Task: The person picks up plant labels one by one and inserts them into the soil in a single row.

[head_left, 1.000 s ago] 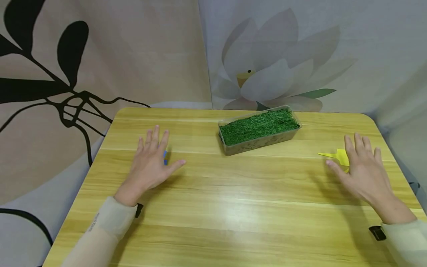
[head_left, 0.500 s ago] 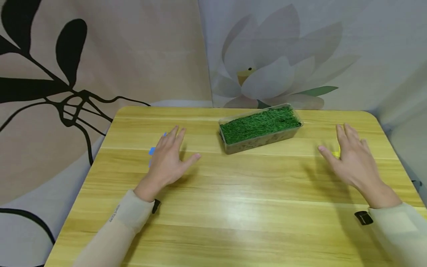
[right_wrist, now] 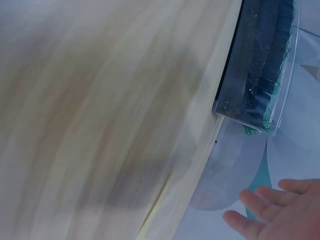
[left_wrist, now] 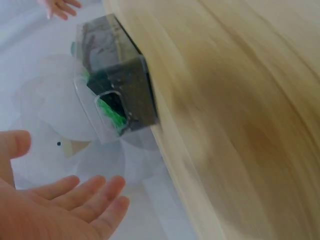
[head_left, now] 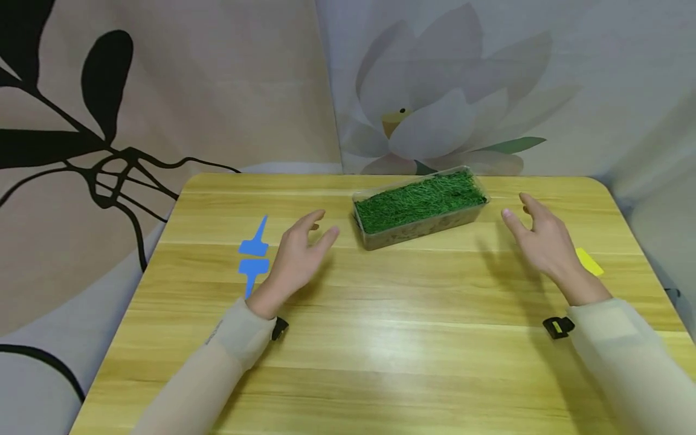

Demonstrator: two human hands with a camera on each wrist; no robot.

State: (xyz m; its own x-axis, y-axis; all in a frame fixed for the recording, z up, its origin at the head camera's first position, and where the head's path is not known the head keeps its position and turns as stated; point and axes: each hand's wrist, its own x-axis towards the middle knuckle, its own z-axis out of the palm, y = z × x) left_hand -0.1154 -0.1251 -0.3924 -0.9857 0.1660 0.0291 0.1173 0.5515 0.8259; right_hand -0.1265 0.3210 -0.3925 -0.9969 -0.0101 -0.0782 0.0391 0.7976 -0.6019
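Observation:
A clear plastic box [head_left: 424, 232] filled with dark soil and topped with green artificial-looking grass [head_left: 421, 202] sits at the back of the table, set at a slant. To its left my left hand [head_left: 296, 257] hovers above the wood, fingers relaxed and thumb apart, holding nothing. Two blue T-shaped plant labels, a far one [head_left: 254, 244] and a near one [head_left: 254, 270], lie left of that hand; the wrist covers the near one's tip. My right hand [head_left: 546, 241], also holding nothing, is raised right of the box. Behind it a yellow piece [head_left: 589, 261] shows, mostly hidden.
The wooden table [head_left: 380, 362] ends at a back edge just behind the box. A fabric backdrop [head_left: 261, 90] printed with leaves and a flower hangs behind it. Black straps sit at both wrists, the right one with a small device [head_left: 558, 327].
Both hands have moved inward toward the box, turning from palms down to palms facing each other. The blue labels have come into sight; most of the yellow piece is covered.

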